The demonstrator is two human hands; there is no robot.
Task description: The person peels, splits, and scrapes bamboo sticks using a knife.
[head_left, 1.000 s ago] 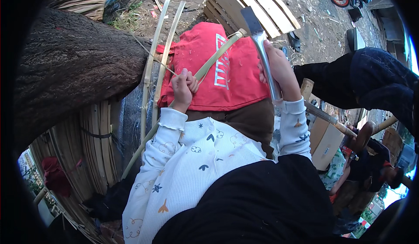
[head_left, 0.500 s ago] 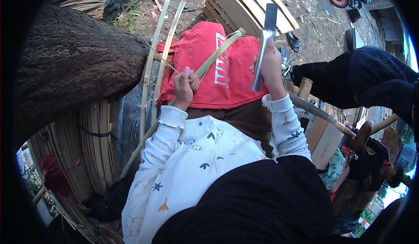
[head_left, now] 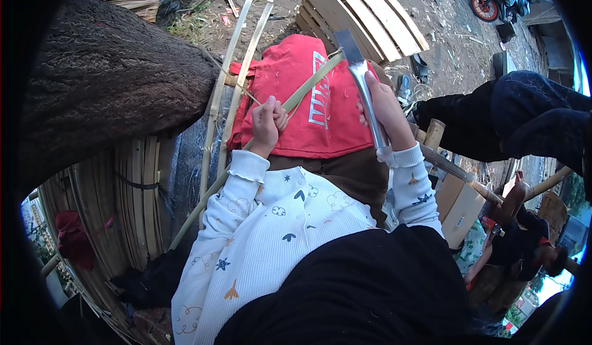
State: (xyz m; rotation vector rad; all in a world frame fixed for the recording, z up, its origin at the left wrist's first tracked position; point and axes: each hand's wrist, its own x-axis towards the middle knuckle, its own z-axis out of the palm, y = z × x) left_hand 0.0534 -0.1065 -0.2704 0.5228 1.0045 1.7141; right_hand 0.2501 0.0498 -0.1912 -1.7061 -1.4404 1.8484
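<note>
My left hand (head_left: 269, 121) is closed in a fist around a long green bamboo strip (head_left: 311, 84), which slants from below my left forearm up to the right. A thin sliver hangs along the strip beside that fist. My right hand (head_left: 388, 112) grips the shiny metal handle of a knife-like tool (head_left: 360, 73) with a short, dark rectangular blade. The blade is at the strip's far end; whether they touch, I cannot tell. Beneath both hands, a red cloth bag (head_left: 283, 67) with silver print covers my lap.
A thick tree trunk (head_left: 123, 79) stands on the left, above bundled bamboo slats (head_left: 132, 203). Two pale strips (head_left: 229, 86) run beside the bag. Ahead lies a wooden slat stack (head_left: 354, 18). To the right are a person's dark-trousered leg (head_left: 468, 120), bamboo poles (head_left: 459, 171) and a cardboard box (head_left: 459, 206).
My right hand has lowered slightly and tilted the tool leftward, bringing its blade to the strip's far end. My left hand keeps its hold, shifted slightly in view.
</note>
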